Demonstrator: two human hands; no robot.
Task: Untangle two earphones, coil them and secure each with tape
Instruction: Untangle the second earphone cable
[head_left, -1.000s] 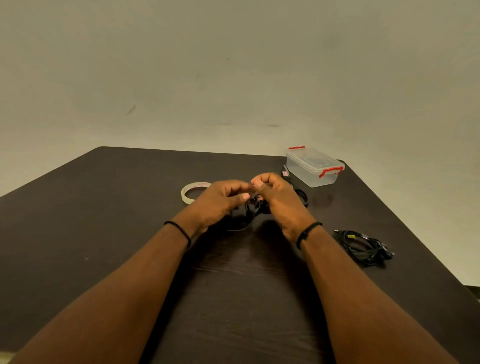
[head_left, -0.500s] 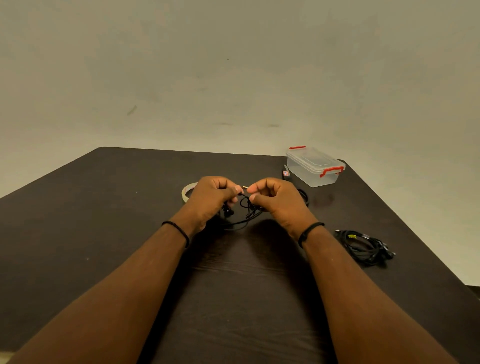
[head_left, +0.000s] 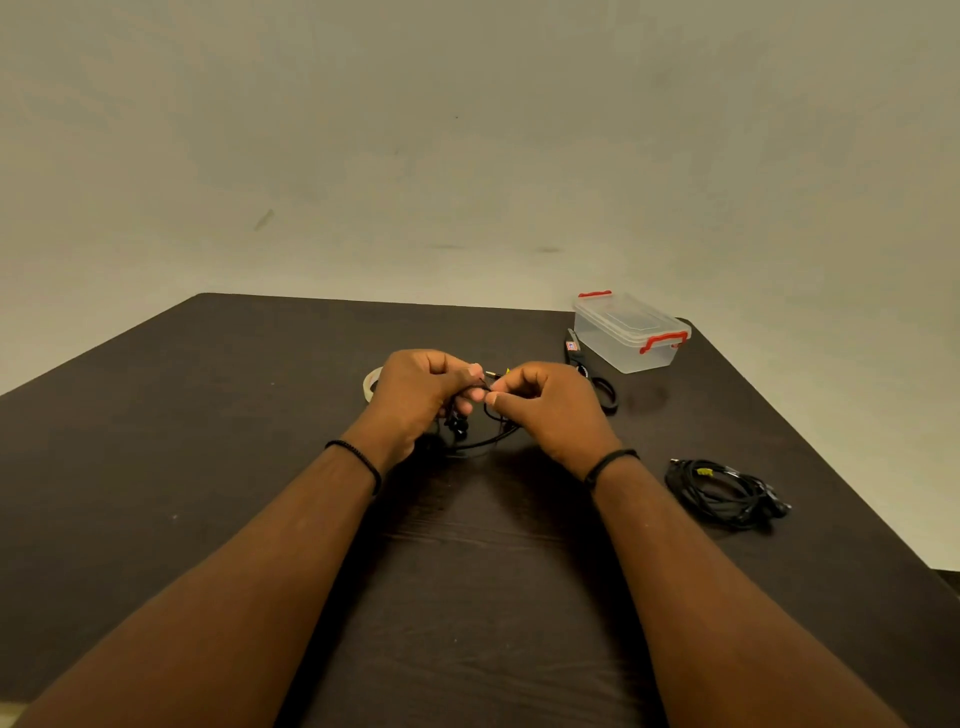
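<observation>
Working, by the look of it, on the coiling step for the second earphone (head_left: 483, 426), held just below frame centre above the dark tabletop (head_left: 156, 467). Left hand (head_left: 421, 395) curling its fingers (head_left: 470, 387) round a bunch of black cable, earbuds dangling beneath; right hand (head_left: 550, 405) pinching the same cable close beside it, thumb and forefinger closed, a gold plug tip showing between the two. Lying at lower right, well apart, a coiled earphone (head_left: 724, 493); whether taped, impossible to tell. Waiting farther back: tape roll (head_left: 371, 384), half hidden behind the left hand, scissors (head_left: 592, 376) right of the right hand, and a clear lidded box (head_left: 631, 332) at the far right corner. Next calling, probably, for tightening the loops, keeping one hand on the bundle and reaching for tape.
</observation>
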